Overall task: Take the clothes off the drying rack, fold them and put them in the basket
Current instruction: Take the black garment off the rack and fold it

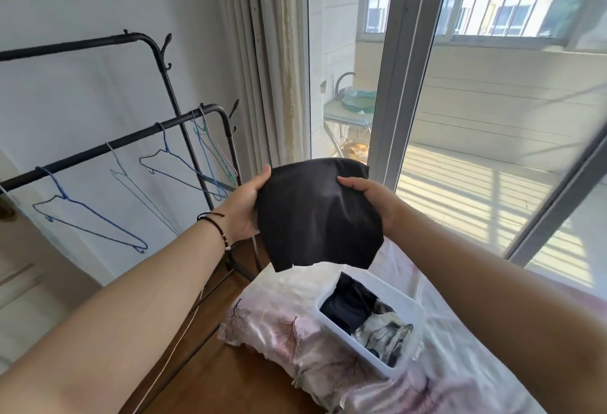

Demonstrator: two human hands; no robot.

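Observation:
I hold a folded black garment in the air in front of me. My left hand grips its left edge and my right hand grips its right edge. Directly below it, on the bed, sits a white basket with a dark folded piece and a patterned grey-white piece inside. At the left stands the black drying rack; only bare wire hangers hang from its lower bar.
The bed carries a pale pink sheet and a pillow with a branch print beside the basket. Wooden floor lies between rack and bed. A sliding glass door and curtain are behind.

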